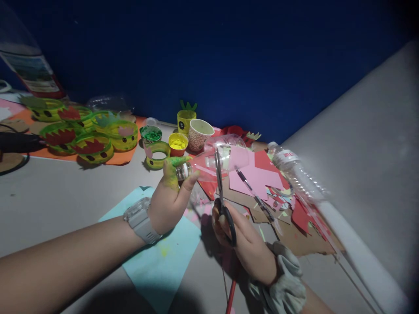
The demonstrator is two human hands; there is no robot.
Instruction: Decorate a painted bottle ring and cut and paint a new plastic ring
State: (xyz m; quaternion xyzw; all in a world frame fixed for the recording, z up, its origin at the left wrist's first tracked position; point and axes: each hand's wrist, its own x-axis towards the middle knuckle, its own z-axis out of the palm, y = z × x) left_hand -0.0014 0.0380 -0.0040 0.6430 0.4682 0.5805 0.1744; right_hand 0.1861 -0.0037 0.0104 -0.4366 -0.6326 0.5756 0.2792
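Note:
My left hand (170,196), smeared with yellow-green paint and wearing a grey watch, grips the neck of a clear plastic bottle (216,159) held on its side above the table. My right hand (240,237), with a grey scrunchie at the wrist, is closed in the black handles of scissors (221,192). The blades point up and cross the bottle's body. A light blue paper sheet (160,257) lies under my left wrist.
Green-yellow painted rings with red cut-outs (88,135) sit at the back left on orange paper. Paint cups (178,144) and a paper cup (199,133) stand behind. Pink, red and brown paper scraps (262,183), a second clear bottle (294,172) and a white ledge (356,248) lie right.

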